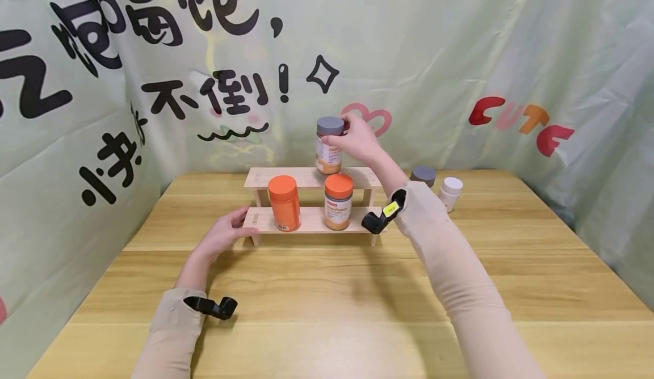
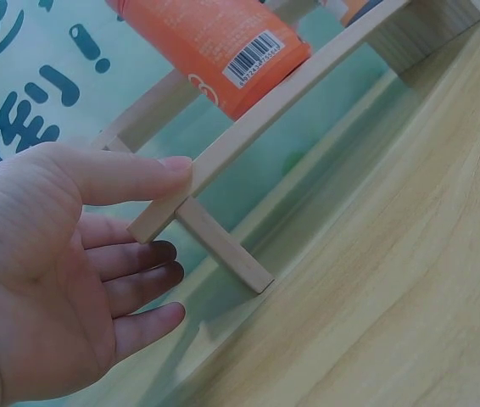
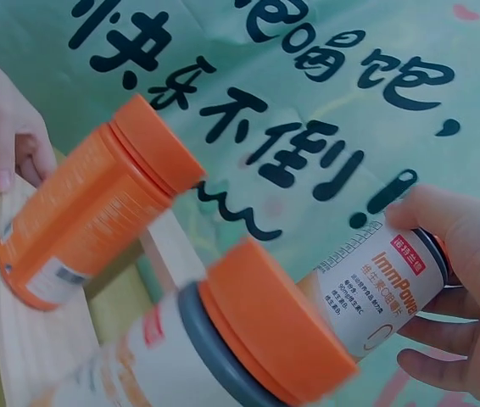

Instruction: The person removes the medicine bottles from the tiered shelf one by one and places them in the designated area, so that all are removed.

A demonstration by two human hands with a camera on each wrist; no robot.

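My right hand (image 1: 360, 138) grips a supplement bottle (image 1: 328, 155) with a grey lid and a white-and-orange label, its thumb and fingers around the upper part. The bottle is upright in the head view, its base right at the upper board of a two-tier wooden shelf (image 1: 314, 227). At the shelf's left end, my left hand (image 2: 79, 254) pinches the lower board, thumb on its edge and fingers behind. An all-orange bottle (image 1: 286, 206) and an orange-lidded bottle (image 1: 338, 206) with a white label stand on the lower board.
Behind the right forearm, a grey-lidded bottle (image 1: 423, 175) and a small white bottle (image 1: 451, 192) stand on the wooden table (image 1: 306, 311). A pale green printed cloth (image 1: 424, 44) hangs behind the table and along its sides.
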